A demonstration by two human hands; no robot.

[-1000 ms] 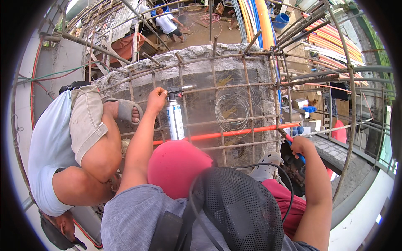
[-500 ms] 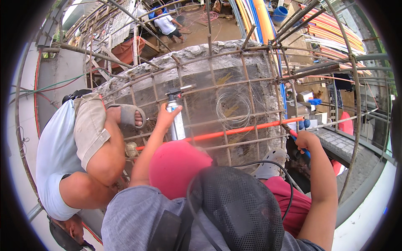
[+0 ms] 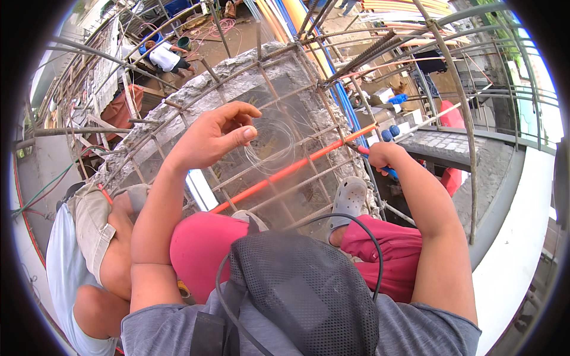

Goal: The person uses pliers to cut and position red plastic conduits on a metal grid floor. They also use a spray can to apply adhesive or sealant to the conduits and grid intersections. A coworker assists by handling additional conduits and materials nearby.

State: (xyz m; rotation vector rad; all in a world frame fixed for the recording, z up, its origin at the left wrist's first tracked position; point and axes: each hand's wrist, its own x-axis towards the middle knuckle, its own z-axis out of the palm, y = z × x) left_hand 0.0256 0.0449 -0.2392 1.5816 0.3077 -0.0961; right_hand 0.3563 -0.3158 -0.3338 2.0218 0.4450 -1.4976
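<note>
My left hand point(image 3: 217, 136) is raised over the rebar grid, fingers loosely curved and thumb apart, with nothing in it. Beside my left forearm shows the white body of a gas torch can point(image 3: 201, 191); its top is hidden behind the arm. An orange pipe point(image 3: 285, 171) runs slantwise across the bars in front of my knees. At its far right end, my right hand point(image 3: 386, 155) is closed around pliers with red and blue handles point(image 3: 390, 172); their jaws are hard to make out. A coil of thin clear wire point(image 3: 270, 145) lies on the grid beyond the pipe.
Rusty rebar point(image 3: 309, 139) crosses below me, with long bars jutting up at right. A person crouches close at left, in tan shorts point(image 3: 95, 225). Beyond the rough concrete edge point(image 3: 172, 113), another person in a white shirt point(image 3: 163, 57) is on the lower ground.
My left hand has let go of the gas torch can and is now raised and open. My right hand stays on the pliers at the pipe's end. The view has turned to the right.
</note>
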